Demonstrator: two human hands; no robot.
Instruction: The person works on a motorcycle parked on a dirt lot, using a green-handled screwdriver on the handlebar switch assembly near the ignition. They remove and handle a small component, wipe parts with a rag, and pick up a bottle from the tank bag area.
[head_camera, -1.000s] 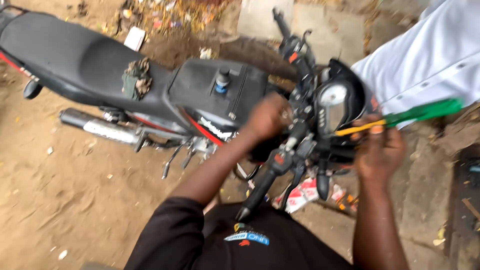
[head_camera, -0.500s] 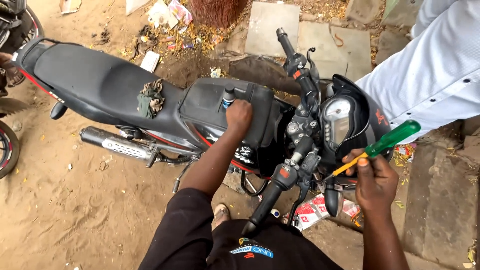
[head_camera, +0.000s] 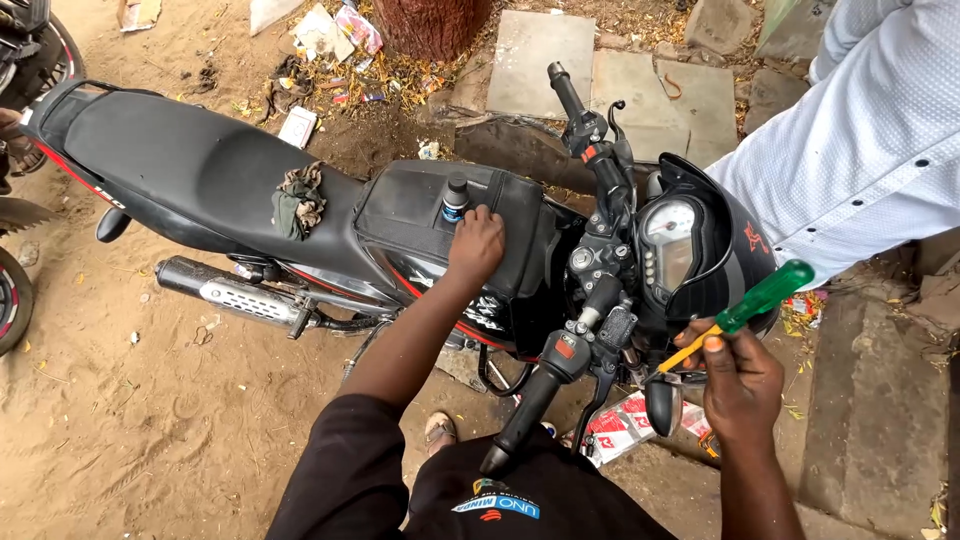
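Observation:
I stand over a black motorcycle (head_camera: 200, 170) parked on sandy ground. My left hand (head_camera: 477, 243) rests on the black tank bag (head_camera: 400, 205), its fingers right beside a small dark bottle (head_camera: 456, 198) that stands upright there. My right hand (head_camera: 742, 382) is closed around a screwdriver (head_camera: 752, 304) with a green handle and yellow shaft, held near the handlebar grip (head_camera: 530, 400) and the instrument cluster (head_camera: 672, 245).
Another person's white sleeve (head_camera: 860, 150) reaches in at the upper right, close to the headlight cowl. A crumpled rag (head_camera: 298, 200) lies on the seat. Litter lies around a tree trunk (head_camera: 430, 25); stone slabs (head_camera: 540, 50) are behind the bike. A second wheel (head_camera: 12, 295) shows at left.
My left hand has left the handlebar area and moved back onto the tank bag beside the bottle. My right hand with the screwdriver has dropped lower, and my view has pulled back.

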